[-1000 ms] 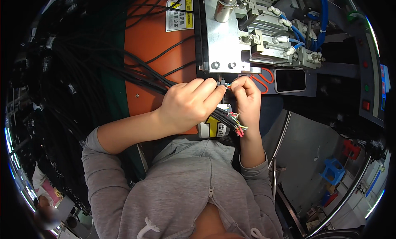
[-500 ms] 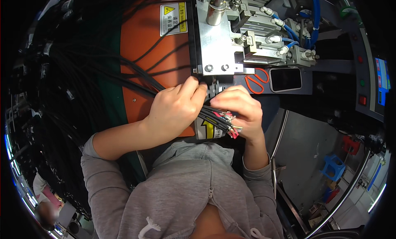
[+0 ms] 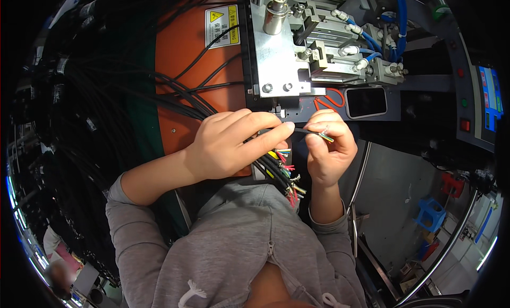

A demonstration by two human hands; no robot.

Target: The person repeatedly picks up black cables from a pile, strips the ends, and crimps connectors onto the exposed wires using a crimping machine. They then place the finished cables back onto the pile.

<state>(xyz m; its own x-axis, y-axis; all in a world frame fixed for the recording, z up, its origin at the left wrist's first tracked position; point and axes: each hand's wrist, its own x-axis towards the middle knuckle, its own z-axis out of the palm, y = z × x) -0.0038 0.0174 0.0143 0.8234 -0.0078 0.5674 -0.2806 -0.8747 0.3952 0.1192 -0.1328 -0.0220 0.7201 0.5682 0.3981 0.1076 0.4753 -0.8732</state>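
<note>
The left hand (image 3: pixel 228 143) is curled over a bundle (image 3: pixel 273 175) of black cables, its thumb and index finger meeting on one cable (image 3: pixel 301 131) that runs across to the other side. The right hand (image 3: pixel 332 146) pinches that cable near its end, thumb against fingertips, with bare coloured wires (image 3: pixel 326 138) poking out past the grip. The cable lies between the two hands, just below the near edge of the machine (image 3: pixel 276 63) and in front of the person's body. The bundle hangs out beneath the left hand toward the grey hoodie (image 3: pixel 228 239), its stripped ends showing red, white, green and yellow strands. More black cables trail leftward over the orange panel (image 3: pixel 202 85), which carries a white and yellow label (image 3: pixel 222 26). Beyond the right hand, a phone (image 3: pixel 366 103) lies on the counter (image 3: pixel 393 108) beside red-orange handles (image 3: pixel 334 98). Blue tubes (image 3: pixel 401 26) feed the machine's cylinders, and a control panel (image 3: pixel 465 103) with buttons stands farther right. A blue stool (image 3: pixel 430 215) is on the floor (image 3: pixel 388 201).
</note>
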